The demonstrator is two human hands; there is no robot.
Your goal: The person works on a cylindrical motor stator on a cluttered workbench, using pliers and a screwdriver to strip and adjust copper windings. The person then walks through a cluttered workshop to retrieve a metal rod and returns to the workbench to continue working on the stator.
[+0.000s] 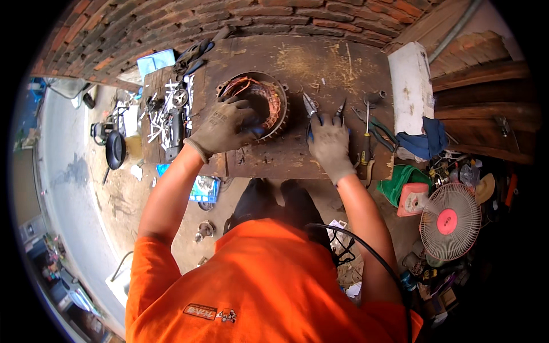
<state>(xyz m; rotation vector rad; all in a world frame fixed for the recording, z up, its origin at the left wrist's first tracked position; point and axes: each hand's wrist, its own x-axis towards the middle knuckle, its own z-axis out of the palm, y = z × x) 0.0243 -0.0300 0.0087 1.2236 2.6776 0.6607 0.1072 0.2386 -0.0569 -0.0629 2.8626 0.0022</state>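
Note:
A round motor stator [285, 97] with copper windings [271, 106] inside its dark metal housing stands on the brown wooden table. My left hand [224, 126], in a grey-brown work glove, grips the stator's near left side, its fingers reaching over the rim. To the right, my gloved right hand [330, 144] is closed over the handles of pliers [310, 105] whose silver jaws point away from me. The palm and handles are mostly hidden. A dark pointed tool tip [341, 107] shows just beyond its fingers.
Right of my right hand lie a screwdriver [366, 137] and green-handled pliers [382, 132]. A blue cloth [424, 139] hangs by a white block [412, 80]. Wrenches and loose tools [174, 111] crowd the table's left. A fan [450, 222] stands low at right; brick wall behind.

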